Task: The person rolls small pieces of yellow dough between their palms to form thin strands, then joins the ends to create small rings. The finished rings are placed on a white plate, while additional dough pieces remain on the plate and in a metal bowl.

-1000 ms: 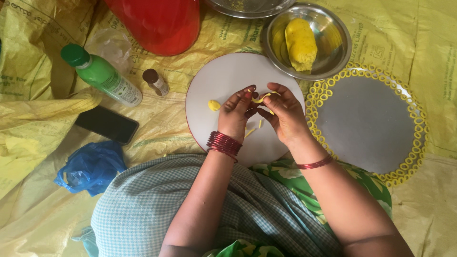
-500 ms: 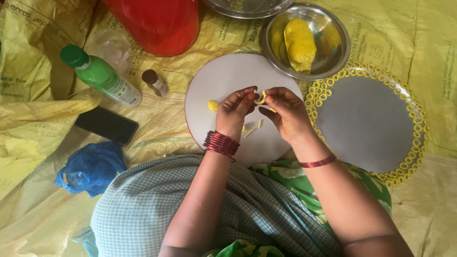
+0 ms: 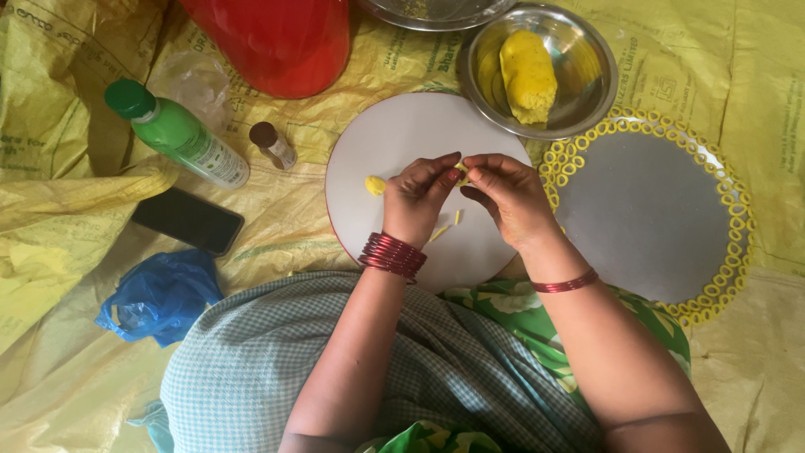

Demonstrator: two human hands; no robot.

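Observation:
My left hand (image 3: 417, 200) and my right hand (image 3: 503, 195) meet fingertip to fingertip above a round white board (image 3: 394, 143). Between the fingertips they pinch a small piece of yellow dough (image 3: 460, 173). A little yellow dough ball (image 3: 375, 185) lies on the board left of my left hand, and two thin yellow dough strips (image 3: 444, 226) lie under the hands. A steel bowl (image 3: 587, 92) with a lump of yellow dough (image 3: 528, 74) stands behind my right hand. To the right lies a round grey plate (image 3: 646, 218) rimmed with small yellow dough rings.
A green bottle (image 3: 180, 138) and a small brown-capped vial (image 3: 272, 144) lie at the left on yellow sheeting. A black phone (image 3: 186, 220) and a blue plastic bag (image 3: 159, 294) lie nearer me. A red container (image 3: 277, 38) stands at the back.
Both hands have shifted slightly while working the small dough piece between the fingertips. Nothing else has moved.

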